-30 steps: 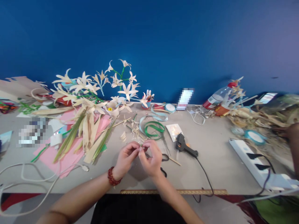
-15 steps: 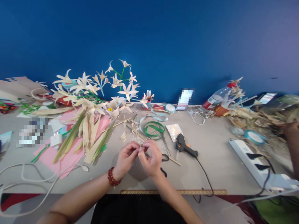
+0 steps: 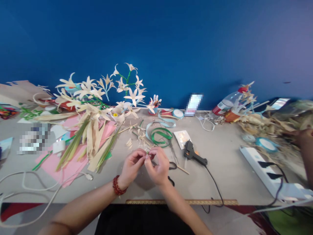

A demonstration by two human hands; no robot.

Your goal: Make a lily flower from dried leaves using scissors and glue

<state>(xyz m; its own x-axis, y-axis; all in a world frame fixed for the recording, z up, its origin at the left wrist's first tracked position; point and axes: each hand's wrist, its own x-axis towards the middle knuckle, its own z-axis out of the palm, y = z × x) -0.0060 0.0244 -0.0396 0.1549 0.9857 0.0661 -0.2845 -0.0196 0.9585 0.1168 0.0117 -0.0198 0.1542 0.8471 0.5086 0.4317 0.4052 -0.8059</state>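
Note:
My left hand (image 3: 133,163) and my right hand (image 3: 157,164) meet fingertip to fingertip above the table's front part. Between their pinched fingers shows a small green piece (image 3: 147,152), mostly hidden, too small to name. Black-handled scissors (image 3: 173,165) lie just right of my right hand, partly covered by it. Beyond my hands are a loop of green ribbon (image 3: 161,135) and scattered pale petals (image 3: 129,142). A black glue gun (image 3: 195,155) rests to the right, its nozzle area near a white packet (image 3: 182,138).
Pale husk flowers (image 3: 88,88) and husk strips (image 3: 94,140) on pink paper (image 3: 55,169) fill the left. A power strip (image 3: 259,169), a plastic bottle (image 3: 226,101) and ribbon spools (image 3: 266,144) stand right. Another person's hand (image 3: 304,140) reaches into dried husks at the far right.
My hands have stayed in the same pinch at the same spot. The other person's hand at the far right has shifted slightly.

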